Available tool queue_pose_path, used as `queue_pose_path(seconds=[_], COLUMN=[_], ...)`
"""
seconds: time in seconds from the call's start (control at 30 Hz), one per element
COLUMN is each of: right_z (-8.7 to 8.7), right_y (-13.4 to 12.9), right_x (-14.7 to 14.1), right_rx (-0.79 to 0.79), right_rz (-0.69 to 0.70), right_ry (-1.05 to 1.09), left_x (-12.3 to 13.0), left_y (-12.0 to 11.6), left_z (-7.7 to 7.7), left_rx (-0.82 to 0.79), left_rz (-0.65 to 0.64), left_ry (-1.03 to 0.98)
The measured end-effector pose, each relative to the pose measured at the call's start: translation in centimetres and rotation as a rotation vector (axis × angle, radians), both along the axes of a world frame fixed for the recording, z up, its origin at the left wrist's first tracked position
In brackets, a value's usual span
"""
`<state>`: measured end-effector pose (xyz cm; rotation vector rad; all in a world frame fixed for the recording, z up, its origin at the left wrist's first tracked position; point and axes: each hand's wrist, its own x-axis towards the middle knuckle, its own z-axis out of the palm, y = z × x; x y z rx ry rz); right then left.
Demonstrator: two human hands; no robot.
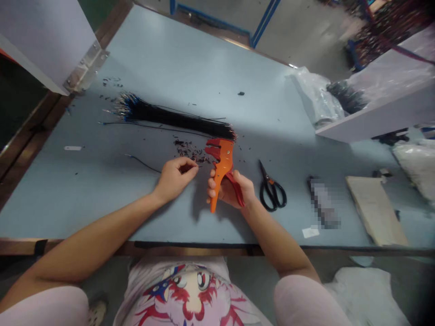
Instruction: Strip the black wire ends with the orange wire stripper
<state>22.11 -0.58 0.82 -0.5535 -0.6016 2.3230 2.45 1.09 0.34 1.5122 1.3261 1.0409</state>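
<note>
My left hand (176,178) pinches a thin black wire (146,164), whose blue-tipped end sticks out to the left over the table. In my right hand (233,189) is an orange and red wire stripper (222,160), its fingers wrapped round both handles and the jaws pointing up and left. The jaws stand a little to the right of my left fingertips, apart from them. Above both hands lies a long bundle of black wires (173,118), with blue and metal ends at the left and copper-coloured ends at the right. Small dark scraps (190,151) are scattered between the bundle and my left hand.
Black-handled scissors (273,190) lie right of my right hand. Farther right are a blurred-out object (322,201), a white paper slip (310,232) and a brown cardboard piece (375,208). Plastic bags (316,97) and a raised white panel (380,106) stand at the upper right.
</note>
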Motion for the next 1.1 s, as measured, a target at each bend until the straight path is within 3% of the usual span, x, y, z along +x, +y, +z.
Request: queue_pose_path(seconds=[0.3,0.43,0.5,0.57,0.6,0.73,0.8,0.93,1.1], right_z=[0.4,0.3,0.1,0.0,0.0,0.1,0.3,0.6,-0.5], right_y=[0.2,0.0,0.1,0.2,0.3,0.6,0.9,2.1,4.5], right_x=[0.2,0.1,0.1,0.1,0.1,0.4,0.7,2.4,5.7], right_rx=[0.054,0.083,0.084,0.085,0.088,0.108,0.128,0.217,0.333], right_rz=[-0.15,-0.15,-0.15,-0.167,-0.182,-0.254,-0.299,-0.503,-0.962], right_ry=[-0.115,-0.166,-0.184,-0.2,-0.21,-0.239,-0.257,-0.356,-0.468], left_x=[-2.0,-4.5,-5.6,-6.2,-6.2,-5.0,-4.1,-3.3,-3.9], left_y=[1.3,3.2,3.7,3.7,3.4,1.9,1.4,1.9,2.9], left_z=[0.5,0.8,1.1,1.5,1.7,2.1,1.7,0.4,0.0], left_rx=[0.423,0.471,0.416,0.276,0.168,-0.281,-0.3,-0.053,0.157], left_rz=[0.157,0.349,0.372,0.269,0.142,-0.54,-0.609,-0.318,-0.035], left_ry=[0.237,0.313,0.424,0.566,0.608,0.435,0.367,0.522,0.67])
